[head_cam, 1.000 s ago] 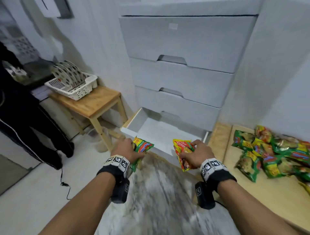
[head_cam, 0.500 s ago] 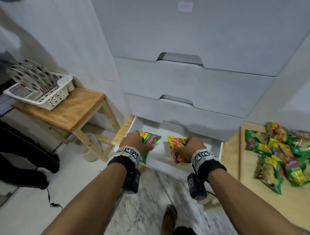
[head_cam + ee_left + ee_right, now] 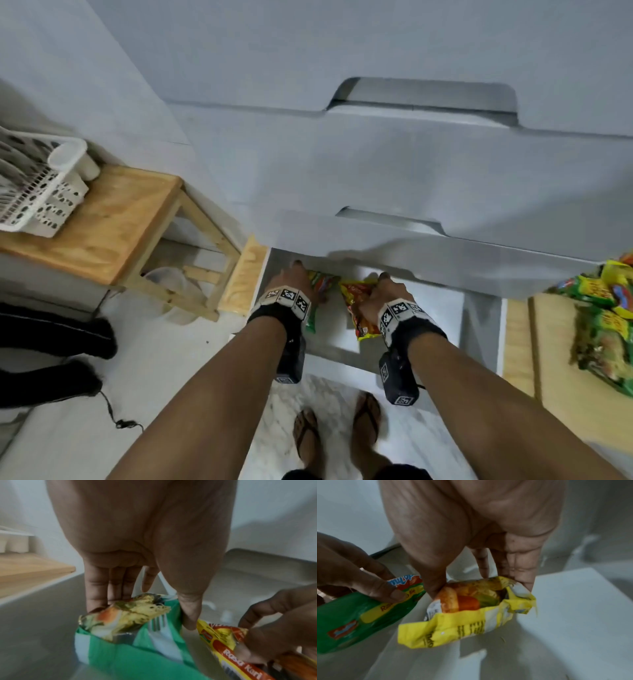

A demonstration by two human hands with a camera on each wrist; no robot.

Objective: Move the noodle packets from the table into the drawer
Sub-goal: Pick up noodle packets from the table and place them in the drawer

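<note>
My left hand point(image 3: 297, 281) pinches one green packet point(image 3: 133, 639) between thumb and fingers, my right hand point(image 3: 383, 297) likewise one yellow packet point(image 3: 471, 609), both inside the open drawer point(image 3: 479, 329), more packets point(image 3: 603, 322) piled on the tabletop point(image 3: 565, 404) right of them.

A wooden stool point(image 3: 102, 219) stands at nine o'clock, bearing a white dish rack point(image 3: 41, 202) with plates point(image 3: 10, 164) and a white cup point(image 3: 70, 161). A plastic tub point(image 3: 171, 291) sits under it. At eight o'clock lie dark shoes point(image 3: 51, 356) and a black cable point(image 3: 116, 416). At six o'clock, two feet in sandals point(image 3: 337, 431) stand on marble floor point(image 3: 335, 394).
</note>
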